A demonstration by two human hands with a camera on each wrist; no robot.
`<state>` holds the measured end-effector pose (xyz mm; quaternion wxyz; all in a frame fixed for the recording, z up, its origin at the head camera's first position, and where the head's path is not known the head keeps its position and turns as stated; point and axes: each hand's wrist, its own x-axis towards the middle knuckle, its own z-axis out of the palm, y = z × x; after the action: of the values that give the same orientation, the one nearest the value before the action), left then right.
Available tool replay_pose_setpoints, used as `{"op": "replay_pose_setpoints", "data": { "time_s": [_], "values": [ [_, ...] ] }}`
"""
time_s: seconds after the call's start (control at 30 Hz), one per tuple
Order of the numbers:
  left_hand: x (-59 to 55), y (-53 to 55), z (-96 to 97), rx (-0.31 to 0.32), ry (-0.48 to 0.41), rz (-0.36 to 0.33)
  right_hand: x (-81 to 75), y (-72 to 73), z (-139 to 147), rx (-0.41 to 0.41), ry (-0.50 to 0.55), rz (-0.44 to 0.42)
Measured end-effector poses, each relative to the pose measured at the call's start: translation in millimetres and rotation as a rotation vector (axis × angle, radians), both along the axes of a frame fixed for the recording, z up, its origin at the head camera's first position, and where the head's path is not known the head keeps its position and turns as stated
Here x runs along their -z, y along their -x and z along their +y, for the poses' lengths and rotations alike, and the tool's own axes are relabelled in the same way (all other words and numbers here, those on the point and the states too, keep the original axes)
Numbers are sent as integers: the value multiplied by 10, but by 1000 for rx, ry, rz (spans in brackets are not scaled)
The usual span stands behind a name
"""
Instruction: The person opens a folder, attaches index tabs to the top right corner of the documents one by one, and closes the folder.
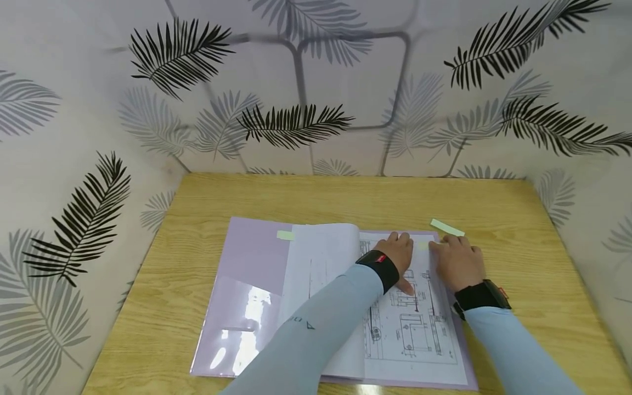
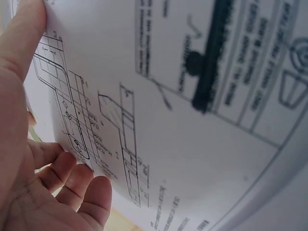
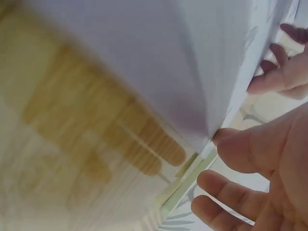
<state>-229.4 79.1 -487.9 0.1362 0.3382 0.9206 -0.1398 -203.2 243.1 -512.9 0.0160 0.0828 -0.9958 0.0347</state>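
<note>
A lilac folder (image 1: 257, 249) lies spread out with a stack of white sheets in it. The top right sheet, a technical drawing (image 1: 429, 351), shows line figures and small print. My left hand (image 1: 399, 257) rests on the upper part of that drawing, fingers extended and thumb spread, as the left wrist view (image 2: 62, 183) also shows. At the upper right edge is my right hand (image 1: 460, 266), its thumb (image 3: 240, 151) touching the sheet's edge. Close to that thumb, a pale yellow tab (image 1: 423, 245) sits on the drawing. Just beyond the right fingers lies a pale green strip (image 1: 446, 227).
A turned white page (image 1: 323, 258) curves over the left half, bearing a pale green tab (image 1: 285, 235) at its upper edge. Glossy pocket plastic (image 1: 242, 323) reflects light at the folder's left. The wooden table (image 1: 345, 197) meets leaf-patterned walls (image 1: 276, 159) at the back and sides.
</note>
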Motion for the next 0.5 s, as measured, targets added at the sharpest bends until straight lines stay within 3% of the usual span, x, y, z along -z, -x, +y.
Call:
{"op": "replay_pose_setpoints", "data": {
  "time_s": [0.17, 0.27, 0.5],
  "values": [
    [61, 23, 16, -22, 11, -9, 14, -1, -36, -1, 29, 17],
    [10, -6, -5, -21, -13, -9, 26, -20, -80, -22, 16, -2],
    [-89, -55, -23, -11, -29, 4, -8, -69, -31, -14, -137, 14]
  ]
}}
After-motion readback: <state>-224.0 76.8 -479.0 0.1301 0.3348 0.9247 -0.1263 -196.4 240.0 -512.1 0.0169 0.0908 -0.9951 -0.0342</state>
